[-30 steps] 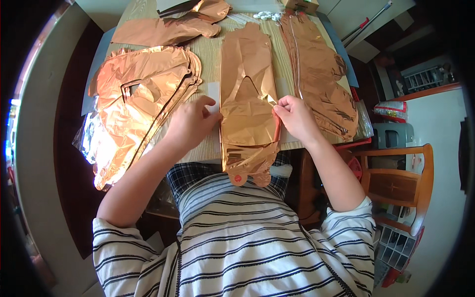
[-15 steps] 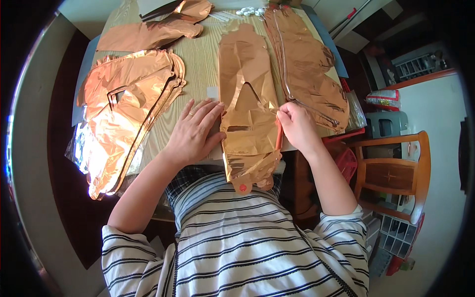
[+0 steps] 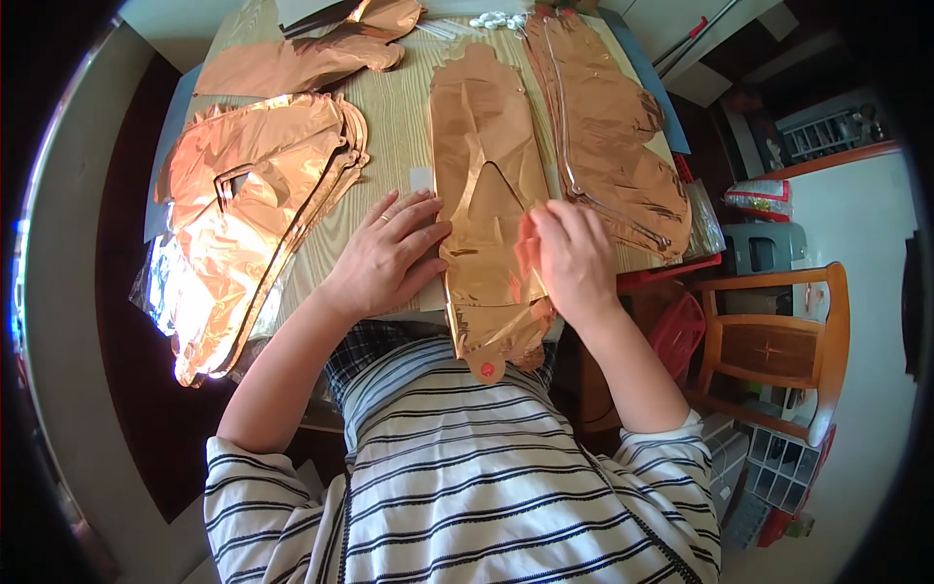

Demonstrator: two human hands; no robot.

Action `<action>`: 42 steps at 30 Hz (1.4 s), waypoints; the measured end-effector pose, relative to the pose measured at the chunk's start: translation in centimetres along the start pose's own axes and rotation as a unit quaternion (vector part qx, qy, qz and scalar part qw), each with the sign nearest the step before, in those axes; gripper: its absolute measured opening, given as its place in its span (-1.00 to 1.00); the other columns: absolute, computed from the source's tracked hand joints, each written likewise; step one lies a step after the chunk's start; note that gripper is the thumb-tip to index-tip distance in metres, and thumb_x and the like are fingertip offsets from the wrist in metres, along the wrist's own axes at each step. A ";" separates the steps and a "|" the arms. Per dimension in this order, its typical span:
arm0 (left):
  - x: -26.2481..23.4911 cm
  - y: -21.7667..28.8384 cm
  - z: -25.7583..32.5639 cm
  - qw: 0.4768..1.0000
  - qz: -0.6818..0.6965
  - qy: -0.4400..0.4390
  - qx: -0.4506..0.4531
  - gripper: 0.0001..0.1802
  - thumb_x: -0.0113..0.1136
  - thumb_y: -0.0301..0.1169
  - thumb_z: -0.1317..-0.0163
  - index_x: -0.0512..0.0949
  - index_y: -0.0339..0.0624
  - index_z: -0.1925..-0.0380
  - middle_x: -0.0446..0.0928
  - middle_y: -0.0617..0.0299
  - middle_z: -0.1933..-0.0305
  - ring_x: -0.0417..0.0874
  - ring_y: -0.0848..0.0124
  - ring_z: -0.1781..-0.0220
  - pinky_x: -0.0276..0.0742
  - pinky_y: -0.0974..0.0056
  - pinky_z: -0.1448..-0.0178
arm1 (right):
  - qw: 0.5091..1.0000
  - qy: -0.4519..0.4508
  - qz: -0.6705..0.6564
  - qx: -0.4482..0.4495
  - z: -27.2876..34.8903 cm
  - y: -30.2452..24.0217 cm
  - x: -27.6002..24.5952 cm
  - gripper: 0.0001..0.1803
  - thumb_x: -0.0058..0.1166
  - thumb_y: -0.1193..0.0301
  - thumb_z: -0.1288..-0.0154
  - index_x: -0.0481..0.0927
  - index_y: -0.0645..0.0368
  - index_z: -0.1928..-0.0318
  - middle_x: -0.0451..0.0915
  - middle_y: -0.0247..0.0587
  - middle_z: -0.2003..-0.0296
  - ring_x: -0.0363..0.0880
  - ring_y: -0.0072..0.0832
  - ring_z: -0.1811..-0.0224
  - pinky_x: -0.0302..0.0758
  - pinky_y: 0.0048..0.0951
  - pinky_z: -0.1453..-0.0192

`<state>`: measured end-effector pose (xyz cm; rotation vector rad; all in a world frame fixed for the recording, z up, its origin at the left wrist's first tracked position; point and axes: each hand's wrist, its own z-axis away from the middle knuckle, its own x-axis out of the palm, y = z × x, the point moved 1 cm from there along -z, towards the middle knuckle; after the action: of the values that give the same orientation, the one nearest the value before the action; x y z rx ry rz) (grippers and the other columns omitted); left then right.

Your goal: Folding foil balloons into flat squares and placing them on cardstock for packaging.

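My left hand [image 3: 384,255] lies spread on the middle copper foil's left edge [image 3: 450,255], overhanging the table [image 3: 399,127] near me; whether my right hand [image 3: 578,261] pinches its right edge, I can't tell; tugging could tear it.

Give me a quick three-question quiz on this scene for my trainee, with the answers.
1. True or false: the left hand touches the left edge of the middle foil piece.
2. Where is the wooden chair?
(a) on the person's left
(b) on the person's right
(c) on top of the table
3. Fill in: the person's white shirt has dark ____.

Key: 1 true; 2 b; 3 stripes.
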<state>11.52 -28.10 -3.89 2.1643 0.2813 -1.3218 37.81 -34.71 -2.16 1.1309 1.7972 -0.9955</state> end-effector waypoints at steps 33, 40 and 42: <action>1.7 -3.2 -10.7 0.983 -0.059 -0.002 0.174 -0.64 0.30 -0.26 -0.35 0.68 -0.16 -0.07 0.59 0.04 -0.30 0.48 0.08 -0.46 0.24 -0.18 -0.59 | 0.983 -0.163 -0.060 -0.052 2.7 -2.8 2.6 -0.28 0.14 0.02 -0.43 0.32 -0.15 -0.53 0.10 0.13 -0.54 -0.05 0.26 -0.60 -0.06 0.36 -0.59; 5.5 -3.1 -14.9 0.978 0.018 -0.127 0.165 -0.42 -0.09 -0.03 -0.56 0.44 -0.13 -0.40 0.34 0.03 -0.54 0.24 0.08 -0.62 0.01 -0.10 -0.69 | 0.986 -0.139 -0.080 -0.048 2.5 -3.1 2.4 -0.27 0.20 0.03 -0.38 0.37 -0.13 -0.50 0.13 0.14 -0.53 -0.01 0.25 -0.59 -0.06 0.31 -0.61; 6.1 -5.4 -15.6 0.984 -0.056 -0.105 0.132 -0.34 -0.14 0.08 -0.57 0.34 -0.09 -0.48 0.27 0.03 -0.59 0.20 0.09 -0.64 -0.03 -0.08 -0.71 | 0.985 -0.147 -0.080 -0.045 2.7 -3.1 2.6 -0.27 0.20 0.02 -0.38 0.36 -0.14 -0.50 0.11 0.13 -0.55 0.01 0.25 -0.59 -0.06 0.30 -0.61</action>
<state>23.58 -15.47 -5.82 2.2233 0.1511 -1.7220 34.66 -37.23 -4.87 0.7497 1.6923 -1.1006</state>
